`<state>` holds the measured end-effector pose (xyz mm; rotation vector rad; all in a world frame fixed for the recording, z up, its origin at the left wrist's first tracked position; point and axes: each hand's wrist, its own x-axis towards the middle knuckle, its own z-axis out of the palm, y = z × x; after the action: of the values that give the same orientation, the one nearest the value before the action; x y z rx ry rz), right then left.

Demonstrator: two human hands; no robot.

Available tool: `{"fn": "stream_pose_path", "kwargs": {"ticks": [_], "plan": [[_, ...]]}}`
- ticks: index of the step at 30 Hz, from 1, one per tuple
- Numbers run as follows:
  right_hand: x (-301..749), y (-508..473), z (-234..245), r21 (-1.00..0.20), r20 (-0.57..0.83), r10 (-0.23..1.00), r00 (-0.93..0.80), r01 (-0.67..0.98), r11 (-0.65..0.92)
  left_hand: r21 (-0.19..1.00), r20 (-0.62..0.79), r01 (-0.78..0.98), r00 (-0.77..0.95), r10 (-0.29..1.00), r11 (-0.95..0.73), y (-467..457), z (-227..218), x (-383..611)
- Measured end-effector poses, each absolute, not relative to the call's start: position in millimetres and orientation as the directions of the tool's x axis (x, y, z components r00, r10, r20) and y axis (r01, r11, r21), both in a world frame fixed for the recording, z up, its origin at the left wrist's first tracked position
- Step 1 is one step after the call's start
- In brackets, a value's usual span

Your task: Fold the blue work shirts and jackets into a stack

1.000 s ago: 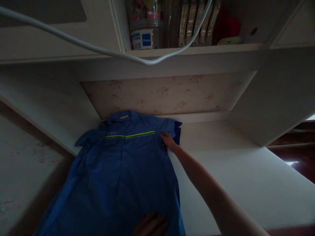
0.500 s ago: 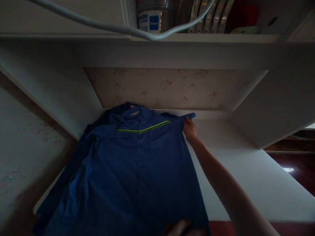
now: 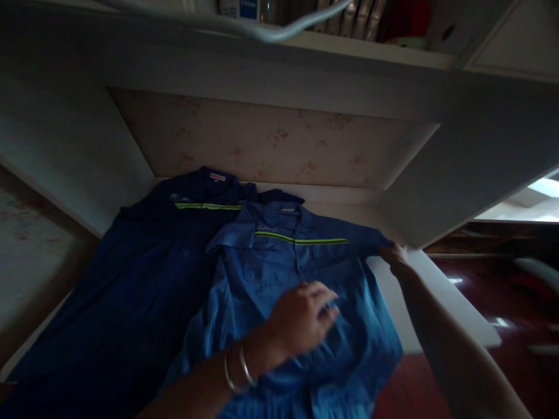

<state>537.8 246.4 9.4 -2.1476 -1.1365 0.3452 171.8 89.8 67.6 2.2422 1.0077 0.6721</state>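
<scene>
the left hand (image 3: 303, 317) is smeared by motion, and whether its fingertips touch the light blue shirt (image 3: 275, 273) beneath cannot be told; its forearm runs off the bottom edge. the right hand (image 3: 396, 256) is blurred too, so how its fingers grip the sleeve end is unclear. the chest letters are too fuzzy to read, and the shirt's lower part is cut off. it covers part of the dark blue shirt (image 3: 144, 279), whose bottom leaves the picture and whose collar label (image 3: 217, 177) is too small to read. the top edge crops the cable (image 3: 271, 34) and the jar (image 3: 240, 8).
</scene>
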Motion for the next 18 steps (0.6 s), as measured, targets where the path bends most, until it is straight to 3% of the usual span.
{"fn": "stream_pose_path", "kwargs": {"ticks": [2, 4, 6, 8, 10, 14, 18], "plan": [[526, 239, -1, -0.568, 0.066, 0.797, 0.6, 0.68, -0.464, 0.389, 0.163, 0.804, 0.421, 0.892, -0.45, 142, 60, 140], [500, 233, -9, -0.438, 0.092, 0.88, 0.466, 0.813, -0.385, 0.285, 0.139, 0.894, 0.32, 0.937, -0.347, 185, 47, 103], [468, 230, -17, -0.333, 0.097, 0.972, 0.214, 0.927, -0.171, 0.228, 0.128, 0.935, 0.247, 0.961, -0.271, 213, 33, 69], [437, 233, -24, -0.328, 0.066, 0.998, -0.006, 0.944, 0.027, 0.202, 0.114, 0.956, 0.192, 0.975, -0.212, 230, 24, 40], [414, 243, -29, -0.364, 0.032, 0.994, -0.109, 0.925, 0.113, 0.204, 0.095, 0.966, 0.141, 0.985, -0.158, 241, 21, 17], [387, 290, -29, -0.403, 0.027, 0.995, -0.1, 0.909, 0.102, 0.261, 0.099, 0.962, -0.105, 0.99, 0.076, 266, 31, -35], [362, 349, -15, -0.398, 0.053, 0.993, -0.105, 0.91, 0.118, 0.36, 0.151, 0.859, -0.438, 0.886, 0.363, 289, 46, -107]]}}
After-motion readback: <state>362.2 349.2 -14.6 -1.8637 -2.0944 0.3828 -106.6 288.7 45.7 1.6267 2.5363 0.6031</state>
